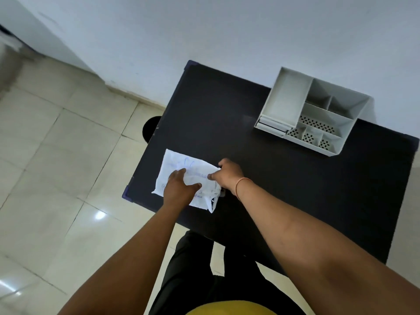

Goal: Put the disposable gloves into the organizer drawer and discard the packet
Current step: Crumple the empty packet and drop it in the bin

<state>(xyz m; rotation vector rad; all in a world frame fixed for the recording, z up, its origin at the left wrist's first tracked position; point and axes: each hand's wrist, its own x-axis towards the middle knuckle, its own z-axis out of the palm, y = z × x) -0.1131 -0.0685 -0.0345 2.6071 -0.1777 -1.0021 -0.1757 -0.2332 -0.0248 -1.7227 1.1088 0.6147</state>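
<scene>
A white packet of disposable gloves (pixel 179 165) with blue print lies on the near left part of the black table (pixel 261 178). My left hand (pixel 179 188) rests on top of the packet with thumb and fingers pinching its plastic. My right hand (pixel 228 175) grips the packet's right end, where the plastic looks crumpled and torn. The gloves themselves are hidden inside. A white desk organizer (pixel 311 114) with several compartments stands at the table's far right; its shallow drawers sit at the lower left side and appear pushed in.
A dark round bin (pixel 151 130) stands on the tiled floor just left of the table. A pale wall runs behind the table. My legs in black trousers (pixel 200 269) are at the table's near edge.
</scene>
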